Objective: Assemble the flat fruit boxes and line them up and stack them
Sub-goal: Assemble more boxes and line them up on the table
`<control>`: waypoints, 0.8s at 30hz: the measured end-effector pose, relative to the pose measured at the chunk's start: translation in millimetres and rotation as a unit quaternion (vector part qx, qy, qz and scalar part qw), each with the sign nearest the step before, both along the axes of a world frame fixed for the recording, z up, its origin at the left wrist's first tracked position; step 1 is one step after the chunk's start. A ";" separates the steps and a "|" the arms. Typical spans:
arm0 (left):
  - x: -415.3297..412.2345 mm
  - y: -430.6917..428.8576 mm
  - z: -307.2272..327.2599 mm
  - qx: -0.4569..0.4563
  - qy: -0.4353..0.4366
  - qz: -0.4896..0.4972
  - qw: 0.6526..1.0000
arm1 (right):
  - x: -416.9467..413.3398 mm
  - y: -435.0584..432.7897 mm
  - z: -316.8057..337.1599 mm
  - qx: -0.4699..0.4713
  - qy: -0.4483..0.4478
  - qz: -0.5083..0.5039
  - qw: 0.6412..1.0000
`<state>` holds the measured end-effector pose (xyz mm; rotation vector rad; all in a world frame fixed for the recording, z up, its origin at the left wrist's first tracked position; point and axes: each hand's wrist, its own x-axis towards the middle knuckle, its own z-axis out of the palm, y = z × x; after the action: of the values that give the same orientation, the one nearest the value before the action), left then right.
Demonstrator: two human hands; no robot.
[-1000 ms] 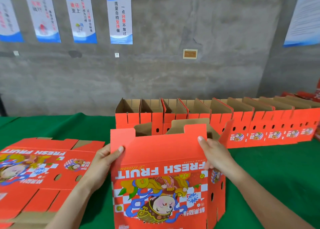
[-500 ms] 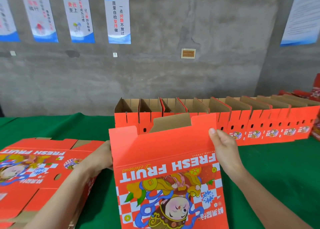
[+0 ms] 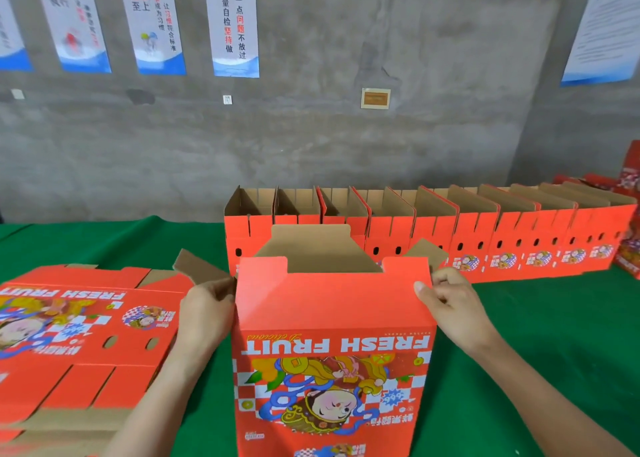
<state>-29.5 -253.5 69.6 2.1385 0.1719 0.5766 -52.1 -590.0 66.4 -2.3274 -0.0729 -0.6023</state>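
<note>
Head view: opened box [image 3: 332,318] upright at surface's [image 3: 554,335] near edge, centre; left hand [image 3: 207,311] grips its left edge, right hand [image 3: 450,304] pinches the top right corner. Likely best: square walls first, then tuck side flaps [image 3: 201,269] inward.

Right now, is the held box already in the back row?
No, the box is in front of the row of boxes, nearer the camera, gripped by the left hand and right hand.

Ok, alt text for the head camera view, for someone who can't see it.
Left hand and right hand grip an upright red fruit box at its upper corners on a green table. Flat boxes lie left; assembled boxes line up behind.
</note>
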 end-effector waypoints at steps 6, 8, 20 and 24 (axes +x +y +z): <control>-3.8 -11.9 -11.4 -0.036 -0.037 0.016 0.999 | 3.8 -4.1 -3.1 -0.014 0.067 -0.027 0.997; -6.6 -13.1 -9.6 -0.044 -0.040 -0.004 0.998 | 2.6 -2.8 -0.5 -0.024 0.083 -0.037 0.996; -10.1 -11.6 -3.5 0.108 -0.015 -0.059 0.992 | 0.7 15.3 -2.1 -0.057 0.085 -0.070 0.992; -11.2 -17.7 -3.9 0.128 -0.025 -0.060 0.990 | 2.2 16.8 -8.2 -0.035 0.088 -0.061 0.994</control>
<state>-40.7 -271.2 65.7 2.3601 -0.0632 0.6080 -49.9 -573.2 58.2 -2.4562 0.1339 -0.4579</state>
